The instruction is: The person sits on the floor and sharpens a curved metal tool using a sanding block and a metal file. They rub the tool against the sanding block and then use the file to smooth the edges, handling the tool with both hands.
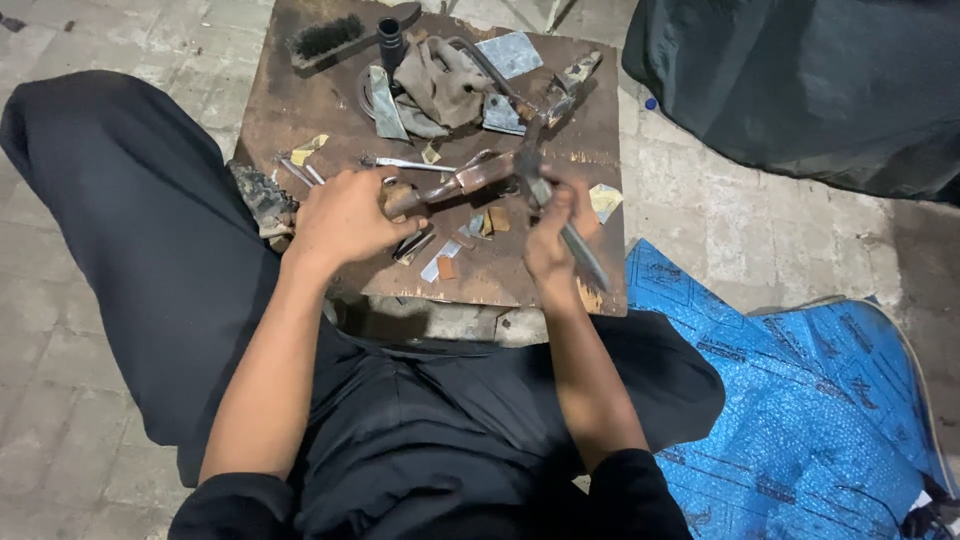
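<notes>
My left hand [345, 215] is closed around the wooden handle of a hammer [470, 180], whose dark head reaches up and to the right over the board. My right hand [553, 235] grips a thin grey metal rod [572, 240] that slants down to the right, its upper end meeting the hammer head. Both hands hover over a low brown wooden board [300, 105] between my legs.
On the board lie a black brush [325, 40], a crumpled brown rag [440, 85], grey metal scraps [510, 52], small tools and paper bits. A blue plastic sheet [800, 400] is on the floor at right; dark fabric [800, 70] lies at top right.
</notes>
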